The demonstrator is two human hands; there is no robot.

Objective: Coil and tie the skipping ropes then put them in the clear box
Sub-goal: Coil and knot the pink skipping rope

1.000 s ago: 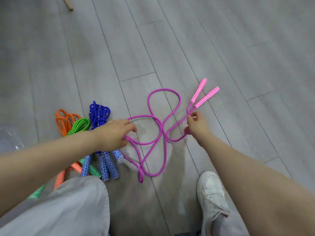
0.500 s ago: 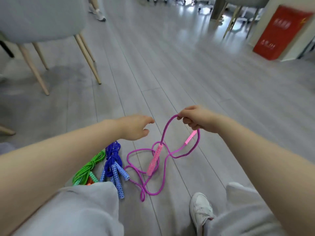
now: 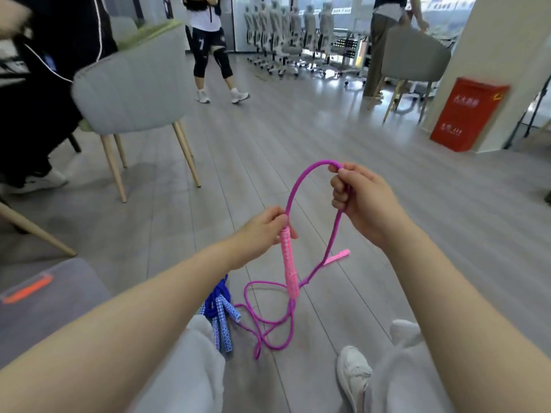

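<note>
My left hand (image 3: pixel 265 231) pinches the pink handle (image 3: pixel 288 263) top; my right hand (image 3: pixel 362 201) grips the purple rope (image 3: pixel 301 186) loop above it — the rest trails on the floor (image 3: pixel 298 129) beside the blue rope (image 3: pixel 220 308).

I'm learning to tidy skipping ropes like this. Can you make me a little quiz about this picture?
1. True or false: the left hand grips the top of a pink handle.
2. What does the right hand hold? A) the blue rope B) a loop of the purple rope C) nothing
3. Fill in: the blue rope lies coiled on the ____.

Key: 1 true; 2 B; 3 floor.
</note>
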